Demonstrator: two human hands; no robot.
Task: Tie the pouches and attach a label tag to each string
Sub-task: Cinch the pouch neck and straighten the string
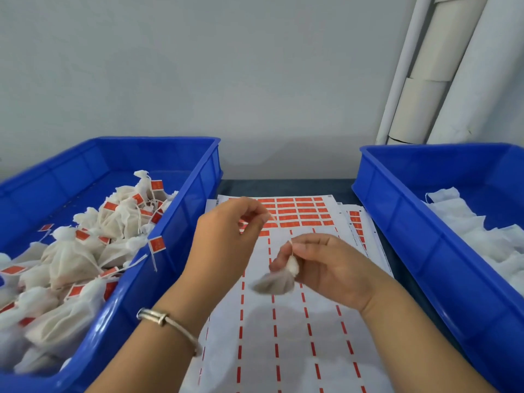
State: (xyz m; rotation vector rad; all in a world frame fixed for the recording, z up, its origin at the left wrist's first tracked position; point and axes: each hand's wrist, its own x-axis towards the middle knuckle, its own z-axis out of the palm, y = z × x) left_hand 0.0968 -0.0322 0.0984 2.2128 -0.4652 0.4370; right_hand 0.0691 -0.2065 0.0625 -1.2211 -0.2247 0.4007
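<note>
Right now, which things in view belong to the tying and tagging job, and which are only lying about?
Job:
pouch gripped by the right hand
left hand, fingers pinched
label sheet
left bin of tagged pouches
right bin of white pouches

Lying about:
white tubes
bracelet

Blurred, cut off, too small

The pouch is motion-blurred; both blue bins run off the frame's sides; print on the label sheet is too small to read.
</note>
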